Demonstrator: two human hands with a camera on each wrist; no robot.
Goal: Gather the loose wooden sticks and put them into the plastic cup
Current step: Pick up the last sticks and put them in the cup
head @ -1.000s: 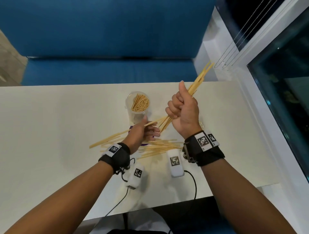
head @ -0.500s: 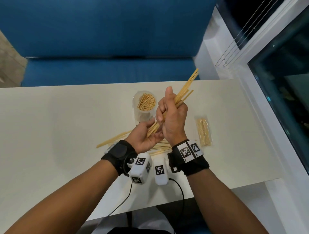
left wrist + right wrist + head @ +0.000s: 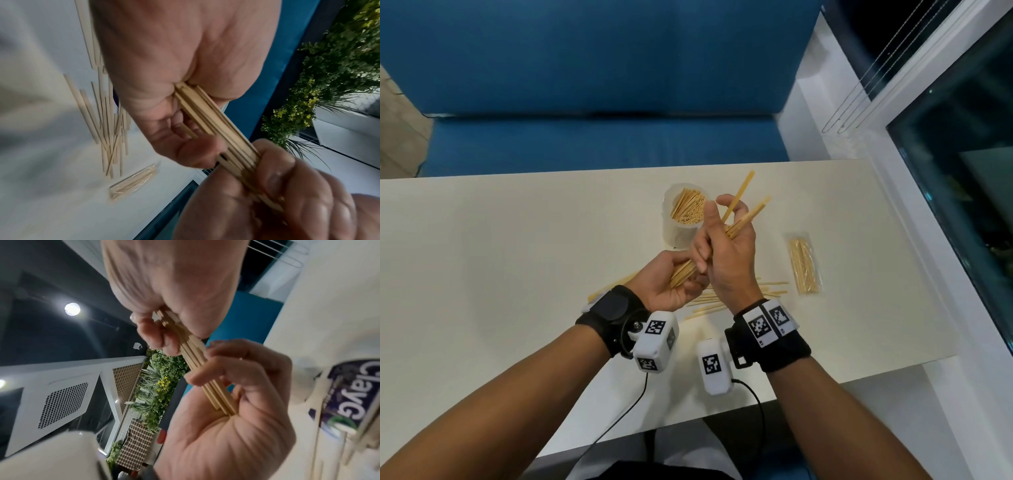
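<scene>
Above the table I hold a bundle of flat wooden sticks (image 3: pixel 739 224) in both hands. My left hand (image 3: pixel 674 284) lies palm up and its fingers curl round the bundle's lower end (image 3: pixel 216 129). My right hand (image 3: pixel 726 250) grips the same bundle (image 3: pixel 197 366) higher up, and the stick tips stick out above it. The clear plastic cup (image 3: pixel 671 233) stands just behind the hands, with several sticks standing in it. Loose sticks (image 3: pixel 774 287) lie on the table under and to the right of my hands (image 3: pixel 109 129).
A sealed clear packet of sticks (image 3: pixel 804 267) lies to the right of the loose ones. One stick (image 3: pixel 613 287) pokes out left of my left wrist. A white thing with a purple label (image 3: pixel 345 394) lies near the cup. A blue sofa (image 3: pixel 585 85) stands behind the white table (image 3: pixel 482 274).
My right hand came down and left with its bundle. My left hand turned palm up and took the bundle's lower end, so the sticks from both hands now form one bundle.
</scene>
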